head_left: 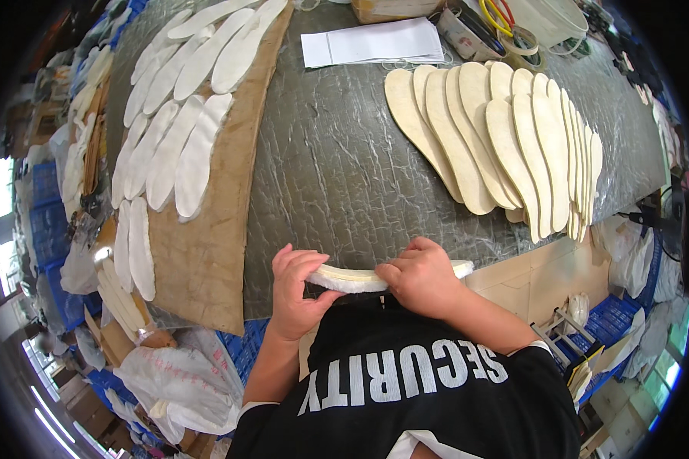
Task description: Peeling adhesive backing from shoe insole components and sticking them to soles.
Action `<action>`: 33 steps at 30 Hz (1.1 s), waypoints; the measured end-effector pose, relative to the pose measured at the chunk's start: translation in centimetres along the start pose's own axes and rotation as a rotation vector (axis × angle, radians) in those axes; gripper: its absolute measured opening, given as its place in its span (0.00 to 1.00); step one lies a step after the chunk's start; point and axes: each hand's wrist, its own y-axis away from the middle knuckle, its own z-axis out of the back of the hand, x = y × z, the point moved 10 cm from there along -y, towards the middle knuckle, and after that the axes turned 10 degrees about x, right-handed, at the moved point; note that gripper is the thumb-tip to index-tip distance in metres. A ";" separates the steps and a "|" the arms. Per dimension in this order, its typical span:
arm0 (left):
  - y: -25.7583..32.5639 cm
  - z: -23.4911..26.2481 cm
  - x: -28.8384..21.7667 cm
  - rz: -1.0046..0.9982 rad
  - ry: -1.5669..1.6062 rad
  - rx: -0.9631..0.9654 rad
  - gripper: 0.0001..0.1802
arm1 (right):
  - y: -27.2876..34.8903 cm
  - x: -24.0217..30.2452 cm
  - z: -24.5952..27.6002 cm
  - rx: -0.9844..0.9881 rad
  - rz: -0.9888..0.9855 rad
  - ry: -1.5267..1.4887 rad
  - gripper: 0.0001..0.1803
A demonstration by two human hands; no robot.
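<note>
Hands press a pale insole (383,277) at the table (337,176) edge: left hand (297,294) pinches one end between curled fingers and thumb, right hand (419,277) clamps over the other end. It looks like layers being pressed together; next comes an even squeeze along its length. Beyond the fingertips lies wrinkled grey sheeting; tan insoles (505,141) fan right, white ones (172,145) on cardboard (207,252) left. Blue crates (241,352) sit below.

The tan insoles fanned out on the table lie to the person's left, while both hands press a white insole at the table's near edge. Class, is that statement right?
Not quite. The head view shows the fanned tan insoles on the person's right. The rest stands: left hand and right hand press a white insole at the near edge of the table.
</note>
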 end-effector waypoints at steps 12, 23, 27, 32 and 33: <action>0.5 -0.4 -1.2 -0.109 -0.038 -0.028 0.20 | -0.4 0.1 -0.7 0.076 -0.005 0.010 0.06; -0.6 -0.6 -1.8 -0.120 -0.204 0.099 0.13 | -0.7 0.0 -2.1 0.210 0.004 0.036 0.12; -0.4 -1.5 -1.9 -0.160 -0.325 0.118 0.12 | -0.8 -0.2 -2.0 0.181 -0.035 -0.001 0.04; 0.6 -2.3 -2.5 -0.199 -0.457 0.075 0.08 | -0.6 -1.4 -2.9 0.187 -0.168 -0.045 0.08; 0.8 -2.4 -2.7 -0.230 -0.461 0.050 0.10 | -0.6 -1.6 -2.8 0.169 -0.192 -0.065 0.09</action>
